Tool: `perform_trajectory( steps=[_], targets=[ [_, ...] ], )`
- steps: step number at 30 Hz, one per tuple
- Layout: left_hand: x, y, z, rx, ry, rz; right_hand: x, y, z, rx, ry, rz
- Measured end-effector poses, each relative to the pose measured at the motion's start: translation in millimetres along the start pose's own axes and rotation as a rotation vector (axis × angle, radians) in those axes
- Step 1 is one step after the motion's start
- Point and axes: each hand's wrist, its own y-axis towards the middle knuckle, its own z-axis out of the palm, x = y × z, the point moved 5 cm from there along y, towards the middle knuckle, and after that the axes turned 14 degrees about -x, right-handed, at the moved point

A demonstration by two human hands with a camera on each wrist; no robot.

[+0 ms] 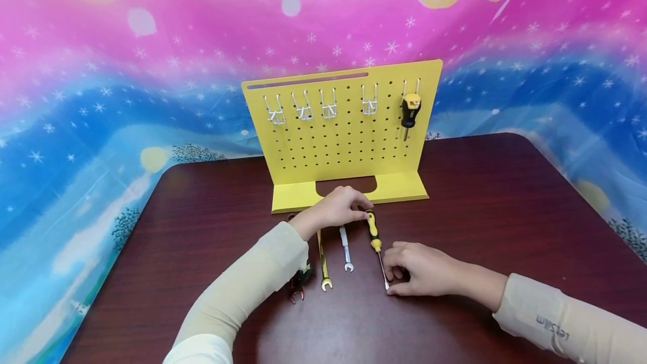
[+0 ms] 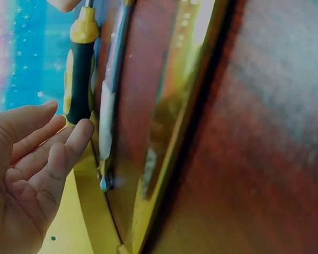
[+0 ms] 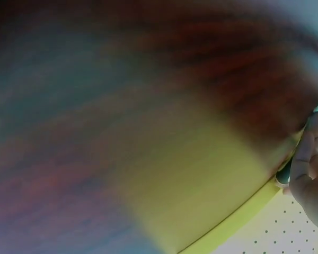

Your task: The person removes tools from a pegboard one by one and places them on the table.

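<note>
A screwdriver (image 1: 374, 231) with a yellow and black handle lies on the table, its blade toward the near edge. At its handle end is my left hand (image 1: 343, 206); in the left wrist view that hand (image 2: 37, 164) has thumb and fingers apart, fingertips by the handle's butt (image 2: 80, 90). My right hand (image 1: 417, 268) rests beside the blade, its thumb by the tip and its fingers near the shaft, with a gap between thumb and fingers. Left of the screwdriver lie a silver wrench (image 1: 346, 249) and a gold wrench (image 1: 324, 265). A red wrench (image 1: 296, 295) is partly hidden by my left sleeve.
Behind the tools stands a yellow pegboard (image 1: 349, 145) with several white hooks (image 1: 329, 107). Another screwdriver (image 1: 410, 111), black and yellow, hangs at its right. A dark object (image 1: 303, 275) sits under the left forearm, mostly hidden. The dark red table (image 1: 480, 212) backs onto a printed cloth.
</note>
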Motion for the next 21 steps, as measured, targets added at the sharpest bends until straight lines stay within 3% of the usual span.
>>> perform_trajectory(
  steps=[13, 21],
  targets=[
    [-5.5, 0.8, -34.5, -0.048, -0.011, 0.024, -6.1, 6.4, -10.5, 0.012, 0.008, 0.03],
    [-22.8, 3.3, -49.3, -0.011, 0.036, 0.083, -12.0, 14.5, -25.1, -0.004, -0.001, 0.069]
  ],
)
